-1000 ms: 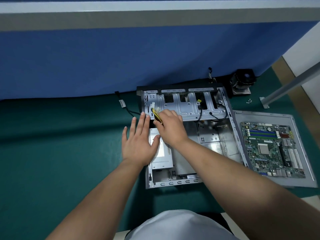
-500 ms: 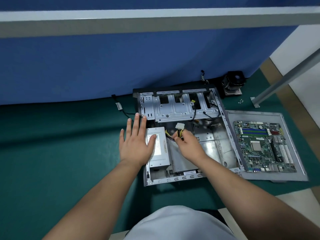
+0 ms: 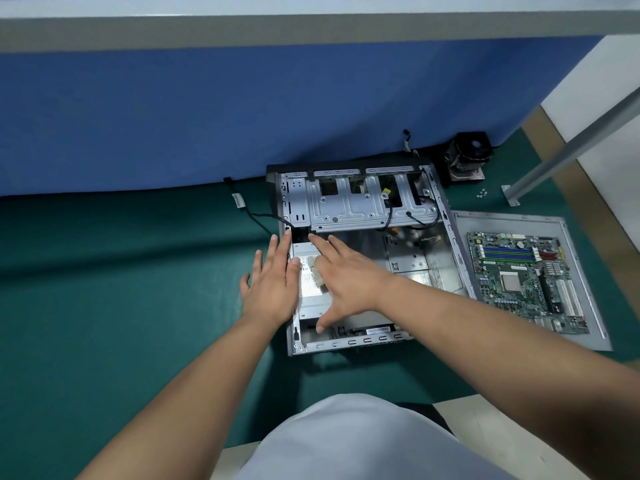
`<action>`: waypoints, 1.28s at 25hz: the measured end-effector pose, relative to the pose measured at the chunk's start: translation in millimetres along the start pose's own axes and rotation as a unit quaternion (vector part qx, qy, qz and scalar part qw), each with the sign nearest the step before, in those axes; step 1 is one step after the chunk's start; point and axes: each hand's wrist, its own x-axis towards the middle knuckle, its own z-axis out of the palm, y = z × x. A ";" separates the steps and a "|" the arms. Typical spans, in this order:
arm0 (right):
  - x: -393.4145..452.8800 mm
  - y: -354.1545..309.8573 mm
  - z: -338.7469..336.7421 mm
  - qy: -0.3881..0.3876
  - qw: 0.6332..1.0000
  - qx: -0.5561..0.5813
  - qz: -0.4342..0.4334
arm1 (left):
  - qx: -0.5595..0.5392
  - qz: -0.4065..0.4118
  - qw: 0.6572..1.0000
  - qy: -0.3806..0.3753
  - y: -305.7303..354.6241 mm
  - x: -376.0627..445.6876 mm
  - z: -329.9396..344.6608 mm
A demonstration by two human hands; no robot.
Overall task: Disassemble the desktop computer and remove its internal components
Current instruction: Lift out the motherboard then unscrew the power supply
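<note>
Head view: both hands lie flat with fingers spread on the power supply [image 3: 311,285], which sits in the near-left corner of the open case [image 3: 450,237]. The left hand [image 3: 272,285] braces its outer edge; the right hand [image 3: 346,275] covers its top (white connector beneath). Best to slide it free evenly, minding trailing cables.

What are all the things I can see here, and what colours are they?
computer case: one, silver, open on the green mat
power supply: one, grey, inside the case's left side
motherboard: one, green, on a grey panel right of the case
cooler fan: one, black, behind the case
screws: a few, silver, near the fan
cable: one, black, left of the case
left hand: flat at the case's left edge
right hand: spread over the power supply
</note>
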 end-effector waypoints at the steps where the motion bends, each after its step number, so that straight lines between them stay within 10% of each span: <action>1: 4.7 -1.2 0.6 -0.017 1.000 -0.005 0.004 | -0.006 0.000 1.000 0.000 -0.1 -0.3 0.0; 32: -50.9 36.1 -10.2 0.030 0.995 0.055 0.083 | 0.098 0.072 0.990 0.067 6.9 -9.0 -6.5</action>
